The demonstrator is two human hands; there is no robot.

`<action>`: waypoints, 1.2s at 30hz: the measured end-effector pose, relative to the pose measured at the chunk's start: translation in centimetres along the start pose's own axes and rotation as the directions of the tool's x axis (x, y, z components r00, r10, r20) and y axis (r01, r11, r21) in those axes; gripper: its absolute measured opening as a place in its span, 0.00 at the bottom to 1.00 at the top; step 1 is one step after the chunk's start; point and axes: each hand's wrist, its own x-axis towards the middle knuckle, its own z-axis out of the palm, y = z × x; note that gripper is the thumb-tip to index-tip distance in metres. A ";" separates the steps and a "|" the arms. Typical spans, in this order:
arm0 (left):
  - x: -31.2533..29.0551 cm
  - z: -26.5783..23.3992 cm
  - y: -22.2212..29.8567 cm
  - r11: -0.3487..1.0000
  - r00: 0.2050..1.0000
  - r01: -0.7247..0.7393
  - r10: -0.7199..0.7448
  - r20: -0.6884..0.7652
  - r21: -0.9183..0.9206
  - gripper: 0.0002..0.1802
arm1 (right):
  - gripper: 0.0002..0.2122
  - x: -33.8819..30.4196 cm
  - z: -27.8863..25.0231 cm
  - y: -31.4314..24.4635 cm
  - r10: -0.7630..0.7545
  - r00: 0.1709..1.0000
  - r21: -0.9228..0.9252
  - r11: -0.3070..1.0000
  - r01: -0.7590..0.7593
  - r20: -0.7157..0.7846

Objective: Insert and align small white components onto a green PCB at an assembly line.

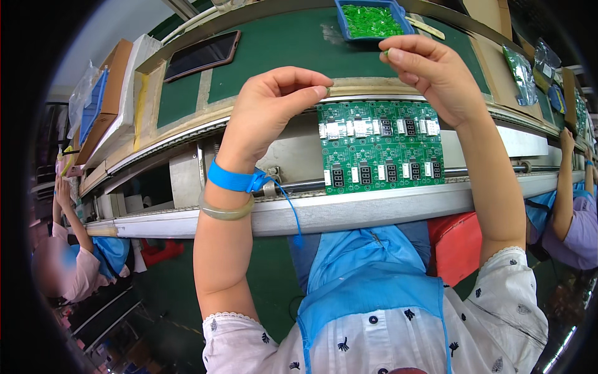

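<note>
My left hand (265,109) is raised over the far left corner of a green circuit board panel (379,148). Its thumb and forefinger are pinched together, and whatever sits between them is too small to make out. Past the panel's far right side, my right hand (439,75) holds a small green component (386,55) between thumb and fingertip, just below a blue bin (344,28). Small green parts (374,22) fill that bin. The panel lies across the rails and carries several black digit displays (391,173) and white connectors (327,177).
A metal conveyor rail (274,215) runs along the near side. On the green bench top (280,53) lies a dark phone or tablet (202,56). Cardboard boxes (112,93) stand at the left, bagged boards (522,78) at the right. Other people's arms (564,181) show at both sides.
</note>
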 end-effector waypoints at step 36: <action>0.1 0.5 -0.9 0.955 0.997 -0.070 0.056 0.058 0.287 0.10 | 0.08 -3.1 2.5 1.4 -0.273 0.905 -0.717 0.553 0.424 0.326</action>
